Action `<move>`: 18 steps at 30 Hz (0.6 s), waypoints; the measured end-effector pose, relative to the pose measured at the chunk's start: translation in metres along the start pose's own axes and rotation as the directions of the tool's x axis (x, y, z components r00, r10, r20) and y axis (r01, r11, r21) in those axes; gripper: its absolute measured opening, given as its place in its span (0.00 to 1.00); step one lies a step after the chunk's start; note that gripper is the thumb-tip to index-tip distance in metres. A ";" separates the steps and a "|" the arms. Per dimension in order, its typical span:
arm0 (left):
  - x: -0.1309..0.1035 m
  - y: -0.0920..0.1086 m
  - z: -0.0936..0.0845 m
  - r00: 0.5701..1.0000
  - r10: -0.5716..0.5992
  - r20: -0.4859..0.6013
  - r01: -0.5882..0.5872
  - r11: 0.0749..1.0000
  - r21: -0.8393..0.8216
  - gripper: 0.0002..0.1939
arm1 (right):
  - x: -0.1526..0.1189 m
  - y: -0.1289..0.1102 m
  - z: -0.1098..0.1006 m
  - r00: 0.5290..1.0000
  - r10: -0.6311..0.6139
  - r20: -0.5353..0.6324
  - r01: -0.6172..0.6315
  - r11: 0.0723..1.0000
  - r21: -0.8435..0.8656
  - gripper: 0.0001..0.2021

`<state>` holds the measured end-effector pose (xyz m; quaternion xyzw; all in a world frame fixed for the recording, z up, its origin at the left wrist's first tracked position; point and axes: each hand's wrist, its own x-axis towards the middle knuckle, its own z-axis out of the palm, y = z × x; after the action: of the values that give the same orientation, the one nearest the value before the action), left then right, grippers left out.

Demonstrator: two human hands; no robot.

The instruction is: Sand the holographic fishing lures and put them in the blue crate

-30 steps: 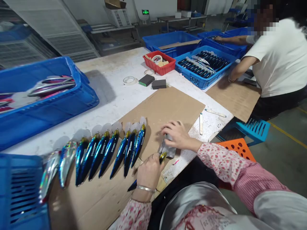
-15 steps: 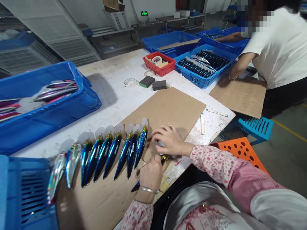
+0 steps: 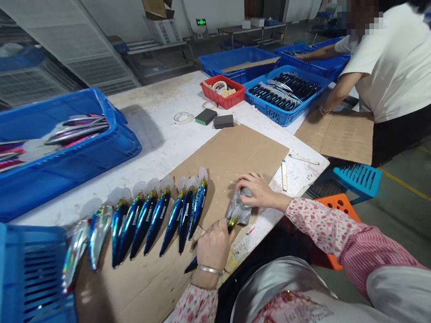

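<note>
My left hand (image 3: 213,244) is closed around a blue fishing lure (image 3: 233,222). Its yellow head pokes out past my fingers and its dark tail shows below the hand; the middle is covered. My right hand (image 3: 255,190) has curled fingers on a crumpled grey cloth-like piece (image 3: 239,209), just beyond the lure's head. To the left, a row of blue lures (image 3: 156,223) with clear round lips lies on the cardboard sheet (image 3: 232,157). Two silvery lures (image 3: 100,233) end the row at its left.
Blue crates (image 3: 124,141) with lures stand left, another crate (image 3: 286,117) back right. A red bin (image 3: 231,101), tape roll (image 3: 182,117), dark sanding blocks (image 3: 223,121) and white-handled tools (image 3: 284,175) sit on the table. A co-worker (image 3: 387,67) works at right beside stools (image 3: 362,181).
My right hand has moved right and away from the lure's head, uncovering the yellow head and the grey piece. My left hand stays nearly in place with the lure.
</note>
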<state>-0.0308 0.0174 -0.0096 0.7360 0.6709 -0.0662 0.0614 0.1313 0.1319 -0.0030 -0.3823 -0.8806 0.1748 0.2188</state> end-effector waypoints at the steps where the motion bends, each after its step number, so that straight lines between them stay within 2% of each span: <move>1: 0.000 0.000 0.001 1.000 0.008 -0.004 -0.008 1.000 0.001 0.12 | -0.001 -0.001 0.000 1.000 0.015 -0.010 -0.015 1.000 -0.007 0.10; 5: 0.002 -0.001 0.004 1.000 -0.026 0.015 0.026 1.000 0.013 0.17 | 0.008 -0.023 0.013 0.996 -0.075 -0.041 0.075 0.997 0.002 0.10; 7: 0.002 -0.001 0.000 0.998 -0.047 0.029 0.047 0.999 -0.003 0.18 | 0.013 -0.026 0.019 0.995 -0.074 -0.062 0.076 0.997 0.023 0.09; 8: 0.001 -0.002 -0.004 0.998 -0.048 0.040 0.049 0.998 -0.024 0.17 | 0.014 -0.021 0.018 0.996 -0.039 -0.080 0.042 0.999 0.033 0.10; 10: -0.002 -0.002 -0.014 0.997 -0.050 0.056 0.056 0.993 -0.109 0.16 | 0.013 -0.002 0.012 0.979 0.114 -0.166 -0.102 0.992 0.080 0.10; 12: -0.006 0.000 -0.024 0.997 -0.057 0.053 0.069 0.963 -0.261 0.17 | 0.010 0.021 0.000 0.916 0.286 -0.279 -0.238 0.952 0.195 0.09; 13: -0.008 0.001 -0.028 0.998 -0.056 0.036 0.065 0.933 -0.353 0.19 | 0.009 0.029 -0.006 0.881 0.343 -0.327 -0.263 0.928 0.265 0.09; 15: -0.010 0.006 -0.031 0.999 -0.051 -0.007 0.040 0.856 -0.515 0.20 | 0.008 0.038 -0.015 0.850 0.363 -0.382 -0.223 0.904 0.364 0.09; 18: -0.007 0.017 -0.022 0.997 -0.066 -0.032 0.032 0.782 -0.622 0.18 | 0.008 0.032 -0.016 0.886 0.308 -0.346 -0.188 0.922 0.339 0.09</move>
<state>-0.0146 0.0130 0.0138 0.6587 0.6755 0.1759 0.2809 0.1534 0.1607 -0.0026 -0.4829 -0.7256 0.2513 0.4210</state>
